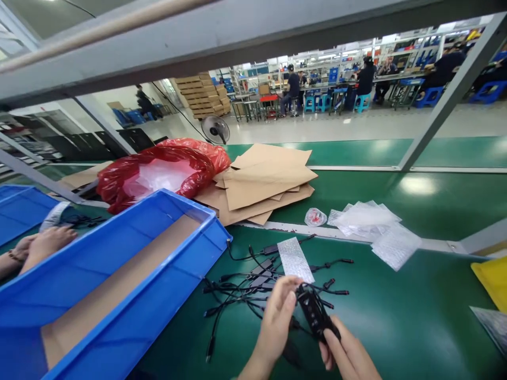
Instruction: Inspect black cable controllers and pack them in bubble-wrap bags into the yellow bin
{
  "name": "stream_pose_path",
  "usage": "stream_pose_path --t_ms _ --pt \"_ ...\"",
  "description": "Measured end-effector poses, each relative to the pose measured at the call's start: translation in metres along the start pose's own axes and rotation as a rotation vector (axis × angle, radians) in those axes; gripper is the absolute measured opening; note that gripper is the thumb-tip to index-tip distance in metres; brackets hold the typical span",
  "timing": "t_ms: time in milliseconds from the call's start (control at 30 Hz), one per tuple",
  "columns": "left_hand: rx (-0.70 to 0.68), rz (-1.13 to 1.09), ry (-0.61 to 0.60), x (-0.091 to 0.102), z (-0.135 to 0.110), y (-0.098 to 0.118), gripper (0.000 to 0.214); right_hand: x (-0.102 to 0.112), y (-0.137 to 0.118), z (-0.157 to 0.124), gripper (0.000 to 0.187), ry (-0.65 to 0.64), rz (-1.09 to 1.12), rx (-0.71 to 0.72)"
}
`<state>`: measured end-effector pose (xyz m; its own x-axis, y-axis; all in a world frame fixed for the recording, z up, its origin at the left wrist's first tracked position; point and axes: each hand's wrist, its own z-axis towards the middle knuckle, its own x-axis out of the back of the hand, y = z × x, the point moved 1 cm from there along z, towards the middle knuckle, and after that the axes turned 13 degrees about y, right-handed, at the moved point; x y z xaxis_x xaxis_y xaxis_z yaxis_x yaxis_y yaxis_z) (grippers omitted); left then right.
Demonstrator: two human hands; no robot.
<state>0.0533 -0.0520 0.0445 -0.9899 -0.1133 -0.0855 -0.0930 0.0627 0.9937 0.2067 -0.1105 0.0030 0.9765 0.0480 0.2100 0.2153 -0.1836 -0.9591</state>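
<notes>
Both my hands are closed on a small black control box with button-like marks (314, 312), tilted above the green table. My left hand (275, 319) pinches its upper end, where black cables come out. My right hand (345, 351) grips the lower end between thumb and fingers. Just beyond my left fingertips, a translucent bubble-wrap pouch (295, 258) rests over a loose pile of black cables (233, 295) with plugs and slim inline boxes. How many cables lie there is hard to make out, as they overlap and my left hand covers some.
At left stands a long blue bin (186, 264) lined with cardboard; another person's hands (49, 245) are beyond it. Behind are a red plastic bag (158, 169), cardboard sheets (269, 179), a small clear plastic bundle (316, 217) and more pouches (368, 219). A yellow item (493, 279) lies right.
</notes>
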Motion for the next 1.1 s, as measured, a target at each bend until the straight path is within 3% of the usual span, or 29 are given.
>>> stream_pose_path --t_ms 100,200,367,500,667,1100 --pt "-0.297 0.388 -0.049 0.012 0.018 0.0 0.023 0.016 -0.007 -0.001 0.047 0.073 0.049 -0.003" --pt "-0.519 0.711 -0.174 0.011 0.033 -0.013 0.019 0.023 -0.005 -0.003 0.043 0.114 0.041 -0.036" --pt "-0.722 1.148 -0.303 -0.001 0.049 -0.034 0.015 0.02 0.005 -0.008 0.043 0.115 -0.002 -0.072" --pt "-0.73 1.255 -0.323 -0.004 0.055 -0.038 0.025 0.018 0.007 -0.008 0.044 0.111 -0.032 -0.082" --pt "-0.686 1.296 -0.318 -0.004 0.055 -0.035 0.011 0.017 0.006 -0.005 0.043 0.085 -0.109 -0.084" --pt "-0.6 1.456 -0.401 -0.01 0.064 -0.035 0.021 0.013 0.011 -0.005 0.04 0.086 -0.189 -0.049"
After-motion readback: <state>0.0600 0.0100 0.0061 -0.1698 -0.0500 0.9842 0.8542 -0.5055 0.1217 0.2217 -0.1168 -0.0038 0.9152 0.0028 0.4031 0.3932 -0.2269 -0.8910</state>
